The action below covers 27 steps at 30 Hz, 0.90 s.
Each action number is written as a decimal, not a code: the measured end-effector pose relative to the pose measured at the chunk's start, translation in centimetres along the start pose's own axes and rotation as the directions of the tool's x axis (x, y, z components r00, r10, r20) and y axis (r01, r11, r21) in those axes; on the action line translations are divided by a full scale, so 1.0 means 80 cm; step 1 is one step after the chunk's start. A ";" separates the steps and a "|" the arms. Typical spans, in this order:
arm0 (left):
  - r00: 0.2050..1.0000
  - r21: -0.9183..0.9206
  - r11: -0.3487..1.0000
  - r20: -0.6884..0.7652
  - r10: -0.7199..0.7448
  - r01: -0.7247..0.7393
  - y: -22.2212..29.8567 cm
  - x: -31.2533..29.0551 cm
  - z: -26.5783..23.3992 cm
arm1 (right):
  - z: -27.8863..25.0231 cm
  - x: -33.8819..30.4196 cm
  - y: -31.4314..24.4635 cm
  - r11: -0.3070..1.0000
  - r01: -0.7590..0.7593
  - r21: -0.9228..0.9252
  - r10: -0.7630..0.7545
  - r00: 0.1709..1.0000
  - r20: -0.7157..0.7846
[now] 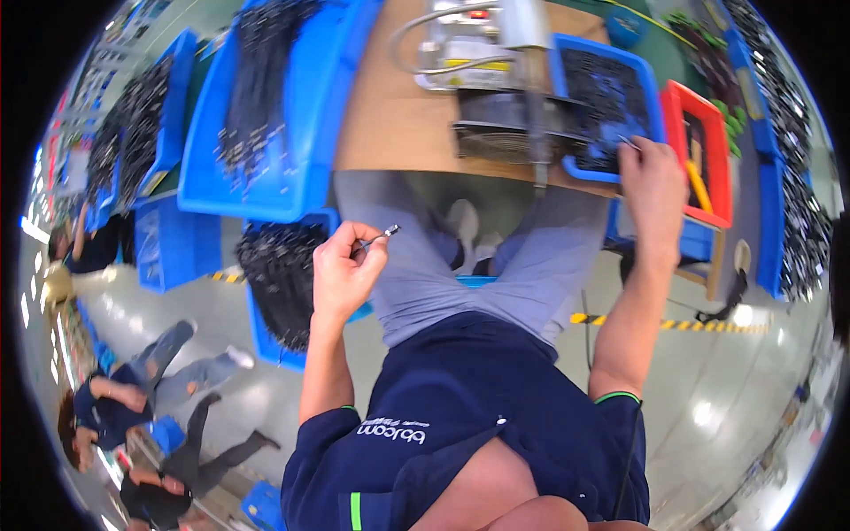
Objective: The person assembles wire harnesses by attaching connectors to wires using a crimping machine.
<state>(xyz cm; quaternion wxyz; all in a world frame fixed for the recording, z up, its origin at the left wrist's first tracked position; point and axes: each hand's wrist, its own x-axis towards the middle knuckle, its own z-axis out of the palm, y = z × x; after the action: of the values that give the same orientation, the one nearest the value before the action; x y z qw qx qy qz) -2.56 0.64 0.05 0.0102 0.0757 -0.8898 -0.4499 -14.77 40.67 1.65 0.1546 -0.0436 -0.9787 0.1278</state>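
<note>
Left hand [348,270] pinched, right hand [655,181] farther forward

The left grip [347,273] partly hides a piece [392,230], the right grip's [653,181] item [628,142] is too small to tell, parts [604,81] in the bin [656,102] beside it are blurred, and the machine [460,49] and large left bin [312,133] are cut off at the far side.
</note>
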 end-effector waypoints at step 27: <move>0.687 0.482 0.816 -0.477 0.549 -0.318 -0.010 0.133 -0.193 | -0.025 -0.039 -0.010 0.807 -0.129 0.576 0.154 0.988 0.006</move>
<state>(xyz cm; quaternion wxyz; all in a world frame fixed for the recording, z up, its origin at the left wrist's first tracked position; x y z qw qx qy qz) -11.65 -13.67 8.09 0.3832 -0.0030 -0.8983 -0.2151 -11.20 39.98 2.82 0.1703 -0.0702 -0.8852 0.4271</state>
